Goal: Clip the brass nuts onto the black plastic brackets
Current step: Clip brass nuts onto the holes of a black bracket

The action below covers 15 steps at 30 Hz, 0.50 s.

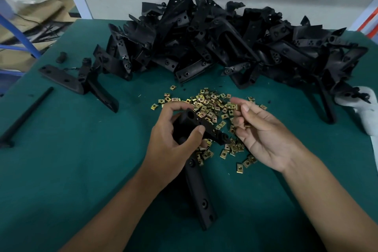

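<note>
The left hand (173,133) grips a black bracket (196,161) over the green mat (81,159), while the right hand (263,129), fingers loosely curled, seems to pinch one brass nut (237,107) above the nut pile (210,106); it should slide squarely onto the bracket's edge.

Left hand (176,139) covers the held bracket's (196,186) middle; white cloth (362,108) and table (61,170) run off frame.
</note>
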Motion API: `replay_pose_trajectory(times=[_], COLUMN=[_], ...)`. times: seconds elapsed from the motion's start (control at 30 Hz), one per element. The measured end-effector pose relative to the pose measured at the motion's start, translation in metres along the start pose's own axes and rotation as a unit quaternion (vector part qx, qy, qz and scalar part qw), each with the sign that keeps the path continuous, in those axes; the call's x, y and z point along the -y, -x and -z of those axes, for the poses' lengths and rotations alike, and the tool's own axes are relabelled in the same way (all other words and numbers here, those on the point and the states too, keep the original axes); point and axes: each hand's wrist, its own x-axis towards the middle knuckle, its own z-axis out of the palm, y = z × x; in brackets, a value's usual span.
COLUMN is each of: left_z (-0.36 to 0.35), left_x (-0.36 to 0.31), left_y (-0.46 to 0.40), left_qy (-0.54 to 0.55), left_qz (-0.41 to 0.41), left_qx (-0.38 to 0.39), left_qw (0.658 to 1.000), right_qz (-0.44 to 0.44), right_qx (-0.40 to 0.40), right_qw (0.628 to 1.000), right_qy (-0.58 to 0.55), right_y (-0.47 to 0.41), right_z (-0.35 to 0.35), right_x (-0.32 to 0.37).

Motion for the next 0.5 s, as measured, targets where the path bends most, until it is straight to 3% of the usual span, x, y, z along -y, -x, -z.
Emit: replay_pose_trajectory(times=[0.27,0.5], left_z=[-0.0009,0.0008], left_x=[-0.0024,-0.005], left_y=[-0.0041,-0.005], left_qy=[0.052,0.014], left_qz=[0.041,0.047], left_qx=[0.041,0.068], left_qw=[0.997,0.996], right_qz=[-0.017,-0.004], right_qx=[0.049,0.054], right_qw=[0.999,0.998], right_qy=[0.0,0.034], right_y=[0.0021,0.0067], right_z=[-0.0027,-0.007], right_x=[-0.0012,-0.0001])
